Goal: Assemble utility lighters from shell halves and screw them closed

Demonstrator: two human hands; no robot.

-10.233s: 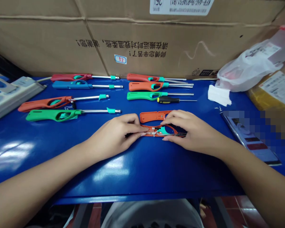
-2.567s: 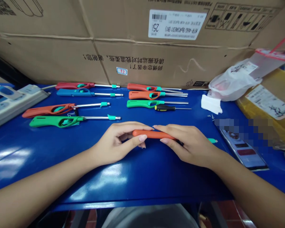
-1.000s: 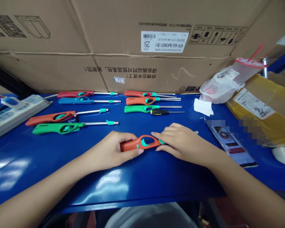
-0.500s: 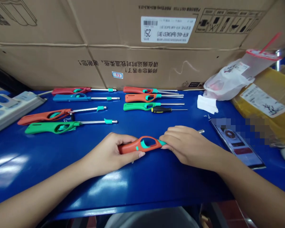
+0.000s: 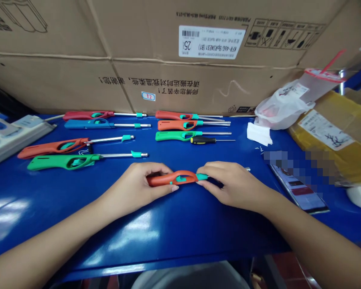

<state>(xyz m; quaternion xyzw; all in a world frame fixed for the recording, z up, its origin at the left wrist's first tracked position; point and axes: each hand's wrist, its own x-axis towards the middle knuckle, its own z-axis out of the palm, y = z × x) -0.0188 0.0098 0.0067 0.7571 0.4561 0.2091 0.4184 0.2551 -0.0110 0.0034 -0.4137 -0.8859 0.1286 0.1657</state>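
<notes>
An orange long-necked gas lighter (image 5: 183,174) with a teal trigger lies level across the middle, held by both hands just above the blue table. My left hand (image 5: 138,182) is closed round its handle end, the thumb along the near side. At the teal collar, my right hand (image 5: 228,180) pinches with thumb and fingertips; its fingers hide most of the metal neck, whose tip shows beyond them. Behind my hands lie a green lighter (image 5: 57,161), another orange lighter (image 5: 48,148) and a small black and yellow screwdriver (image 5: 203,140).
More lighters, such as a blue one (image 5: 88,123), lie along a big cardboard box (image 5: 150,36) at the back. On the left is a white power strip (image 5: 21,134). A phone (image 5: 307,196), tissue (image 5: 258,133), bagged cup (image 5: 284,104) and yellow-taped parcel (image 5: 349,156) are on the right.
The lighter has rolled a little, so its trigger opening looks narrower. My right hand has shifted slightly left and now holds the collar with its fingertips. The view has moved slightly.
</notes>
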